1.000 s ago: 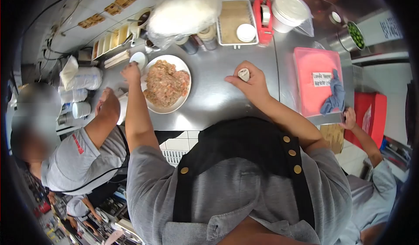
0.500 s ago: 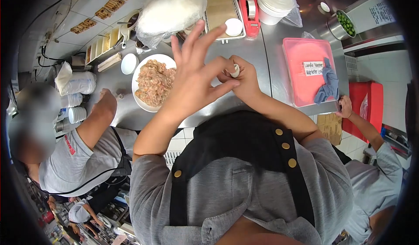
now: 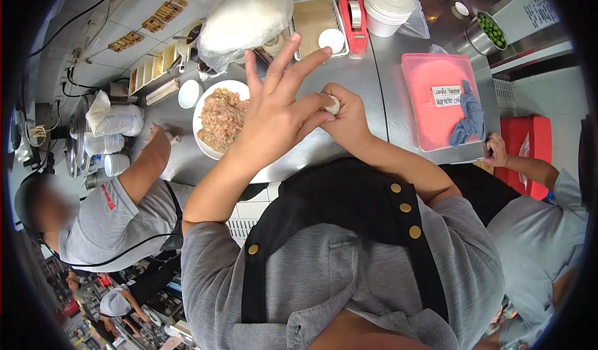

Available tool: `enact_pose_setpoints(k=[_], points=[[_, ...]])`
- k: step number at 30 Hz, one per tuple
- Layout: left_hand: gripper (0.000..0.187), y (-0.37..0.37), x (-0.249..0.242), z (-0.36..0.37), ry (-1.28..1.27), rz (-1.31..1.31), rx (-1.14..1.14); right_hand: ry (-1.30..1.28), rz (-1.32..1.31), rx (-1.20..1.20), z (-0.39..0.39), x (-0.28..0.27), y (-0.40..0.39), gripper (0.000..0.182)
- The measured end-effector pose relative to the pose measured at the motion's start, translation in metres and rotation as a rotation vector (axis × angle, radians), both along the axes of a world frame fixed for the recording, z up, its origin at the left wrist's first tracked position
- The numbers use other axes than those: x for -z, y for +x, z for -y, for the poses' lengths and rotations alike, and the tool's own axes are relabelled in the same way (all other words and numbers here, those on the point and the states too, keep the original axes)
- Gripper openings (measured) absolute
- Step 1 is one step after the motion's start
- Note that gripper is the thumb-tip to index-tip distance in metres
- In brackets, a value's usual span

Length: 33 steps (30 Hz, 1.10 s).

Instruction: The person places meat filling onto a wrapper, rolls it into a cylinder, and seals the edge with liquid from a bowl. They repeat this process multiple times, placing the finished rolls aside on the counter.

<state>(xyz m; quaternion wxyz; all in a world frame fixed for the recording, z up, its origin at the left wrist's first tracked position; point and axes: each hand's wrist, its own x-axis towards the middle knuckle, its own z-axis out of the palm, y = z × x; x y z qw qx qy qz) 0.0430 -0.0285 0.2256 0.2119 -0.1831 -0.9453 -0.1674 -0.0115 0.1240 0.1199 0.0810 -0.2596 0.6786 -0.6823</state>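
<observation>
A small, pale, rounded piece that looks like a dumpling (image 3: 332, 104) is in my right hand (image 3: 349, 116), whose fingers are curled round it. My left hand (image 3: 277, 116) pinches the same piece with thumb and index finger, while its other fingers spread upward. Both hands are above the steel counter. Just left of my left hand is a white plate (image 3: 200, 143) holding a mound of minced filling (image 3: 222, 119) with orange and green bits. My fingers hide part of the dumpling.
A pink lidded container (image 3: 436, 132) with a blue cloth (image 3: 467, 122) stands on the right. Behind are a tape dispenser (image 3: 355, 23), white tubs (image 3: 389, 7), a basket (image 3: 314, 17) and a plastic bag (image 3: 246, 14). A small white bowl (image 3: 189, 93) sits left. Co-workers stand either side.
My left thumb and index finger have closed further onto the dumpling, and it shows rounder now. The left co-worker's hand has shifted slightly; the view has moved a little.
</observation>
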Motion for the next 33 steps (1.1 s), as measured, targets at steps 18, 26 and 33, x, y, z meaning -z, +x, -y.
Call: enact_pose_setpoints(k=[18,26,33], points=[[0.026,0.003,0.01,0.006,0.382,-0.039,0.023,-0.203,0.246,-0.123,0.002,-0.004,0.005,0.027],[0.027,0.006,0.029,0.006,0.236,-0.155,-0.048,-0.113,0.074,-0.044,0.002,-0.01,0.006,0.023],[0.021,0.002,0.03,0.013,-0.132,-0.242,0.088,-0.061,0.103,-0.085,-0.001,-0.01,0.008,0.021]])
